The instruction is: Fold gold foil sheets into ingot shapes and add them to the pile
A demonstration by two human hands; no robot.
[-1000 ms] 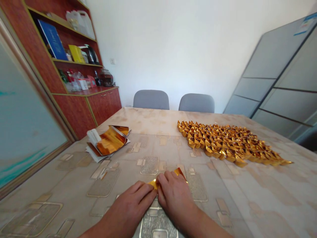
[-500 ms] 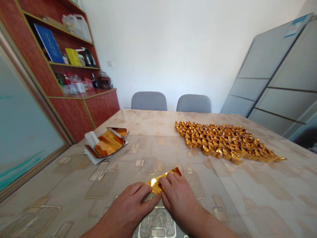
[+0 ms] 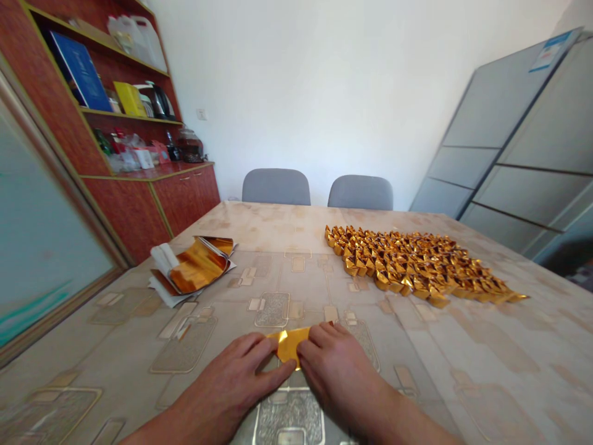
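Note:
A partly folded sheet of shiny gold foil paper (image 3: 291, 346) lies on the table in front of me. My left hand (image 3: 250, 368) grips its left end, with the thumb along the near edge. My right hand (image 3: 336, 364) is closed over the right part, fingers bent and pressing it down; most of that end is hidden under them. Farther right stand rows of folded gold foil ingots (image 3: 412, 259), packed close together. To the left is a loose stack of gold foil sheets (image 3: 199, 266) with white backs, somewhat curled.
The table (image 3: 259, 232) has a patterned cover. Two grey chairs (image 3: 277, 187) (image 3: 360, 192) stand at its far side. A red-brown cabinet (image 3: 185, 198) with bottles and a kettle is at the left, a grey refrigerator (image 3: 475, 117) at the right.
The foil paper has turned a little so it lies more level, and my right hand now covers more of its right end. The view has shifted slightly.

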